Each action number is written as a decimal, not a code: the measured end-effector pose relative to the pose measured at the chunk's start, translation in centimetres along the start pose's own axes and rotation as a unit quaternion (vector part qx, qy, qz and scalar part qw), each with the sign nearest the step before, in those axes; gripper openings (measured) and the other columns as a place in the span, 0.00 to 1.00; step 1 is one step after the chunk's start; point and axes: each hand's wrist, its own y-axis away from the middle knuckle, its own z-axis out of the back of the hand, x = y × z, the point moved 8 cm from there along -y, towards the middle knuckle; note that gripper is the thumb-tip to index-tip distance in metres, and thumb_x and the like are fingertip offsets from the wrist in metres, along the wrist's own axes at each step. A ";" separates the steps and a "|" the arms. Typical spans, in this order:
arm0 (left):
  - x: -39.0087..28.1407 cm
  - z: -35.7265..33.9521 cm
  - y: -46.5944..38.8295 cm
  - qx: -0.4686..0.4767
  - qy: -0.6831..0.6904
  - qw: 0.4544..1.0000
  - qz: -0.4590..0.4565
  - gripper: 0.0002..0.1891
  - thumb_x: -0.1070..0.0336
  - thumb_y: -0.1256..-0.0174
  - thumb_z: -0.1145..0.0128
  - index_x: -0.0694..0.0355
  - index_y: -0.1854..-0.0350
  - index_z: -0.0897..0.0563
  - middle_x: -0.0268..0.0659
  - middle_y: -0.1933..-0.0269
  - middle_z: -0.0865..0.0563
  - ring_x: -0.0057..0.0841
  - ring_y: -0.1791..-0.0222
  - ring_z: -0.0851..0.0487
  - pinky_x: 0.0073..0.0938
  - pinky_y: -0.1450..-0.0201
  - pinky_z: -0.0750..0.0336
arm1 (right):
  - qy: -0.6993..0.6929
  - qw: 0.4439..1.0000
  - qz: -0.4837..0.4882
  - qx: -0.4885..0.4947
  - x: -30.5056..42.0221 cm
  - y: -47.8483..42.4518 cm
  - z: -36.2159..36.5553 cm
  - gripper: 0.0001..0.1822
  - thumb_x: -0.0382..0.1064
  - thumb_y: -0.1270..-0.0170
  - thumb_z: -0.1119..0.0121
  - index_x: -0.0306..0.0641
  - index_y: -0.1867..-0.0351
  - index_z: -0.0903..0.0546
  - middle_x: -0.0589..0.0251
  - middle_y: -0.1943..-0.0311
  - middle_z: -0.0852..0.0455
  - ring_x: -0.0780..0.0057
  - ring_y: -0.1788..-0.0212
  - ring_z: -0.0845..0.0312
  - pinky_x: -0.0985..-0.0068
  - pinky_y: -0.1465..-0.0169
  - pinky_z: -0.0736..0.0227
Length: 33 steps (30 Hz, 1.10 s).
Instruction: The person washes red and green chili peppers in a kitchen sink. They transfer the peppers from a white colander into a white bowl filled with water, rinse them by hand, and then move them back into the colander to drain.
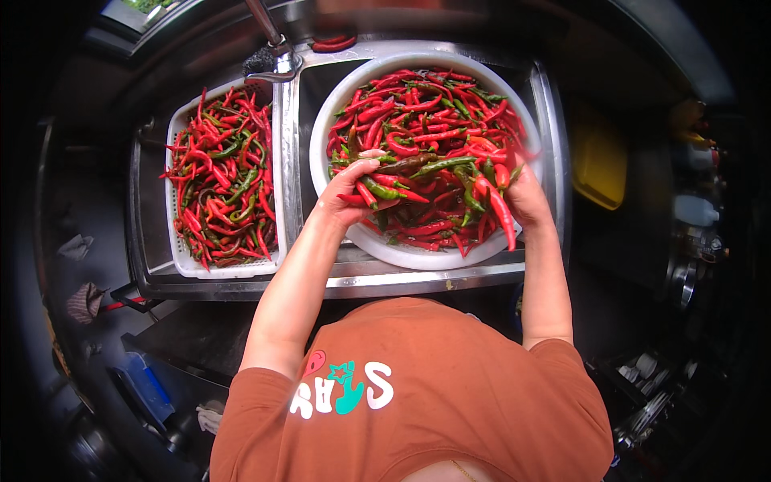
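A large white round basin (321, 150) full of wet red chili peppers (415, 114), some of them green, stands in the right bowl of a steel sink. My left hand (346, 191) cups a bunch of red and green chilies (382, 190) over the near left part of the basin. At its near right side, my right hand (529, 196) holds another bunch of chilies (497, 205), some hanging past the fingers. Most fingers of both hands are hidden by the peppers. Darker, wet-looking chilies (433, 226) lie in the basin between my hands.
In the left sink bowl stands a white perforated plastic basket (171, 211) heaped with chilies. A faucet (283, 57) rises behind the sink divider (290, 150). Several red chilies (334, 43) lie on the back ledge. A yellow container (599, 159) is to the right.
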 end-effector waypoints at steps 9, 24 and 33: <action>-0.1 0.0 1.6 0.108 0.012 0.993 -0.036 0.16 0.71 0.38 0.42 0.57 0.47 0.22 0.44 0.50 0.16 0.39 0.56 0.12 0.53 0.49 0.16 | -0.066 0.990 -0.002 -0.126 1.4 -0.8 4.7 0.19 0.24 0.33 0.43 0.36 0.41 0.25 0.62 0.54 0.15 0.72 0.56 0.15 0.73 0.57 0.14; -0.3 -0.9 7.3 0.138 0.049 0.988 -0.050 0.11 0.73 0.35 0.44 0.62 0.51 0.21 0.42 0.62 0.14 0.32 0.71 0.11 0.33 0.64 0.14 | 0.488 0.864 0.122 0.001 9.5 0.5 -5.9 0.23 0.39 0.38 0.33 0.41 0.41 0.20 0.55 0.50 0.14 0.67 0.51 0.16 0.70 0.50 0.20; -12.3 10.1 20.4 -0.040 -0.070 0.919 -0.386 0.11 0.73 0.36 0.43 0.66 0.51 0.20 0.42 0.59 0.14 0.28 0.63 0.11 0.30 0.55 0.14 | 0.456 0.845 0.220 0.169 7.8 -3.1 -20.7 0.18 0.35 0.37 0.35 0.38 0.45 0.18 0.54 0.47 0.15 0.61 0.46 0.18 0.69 0.42 0.24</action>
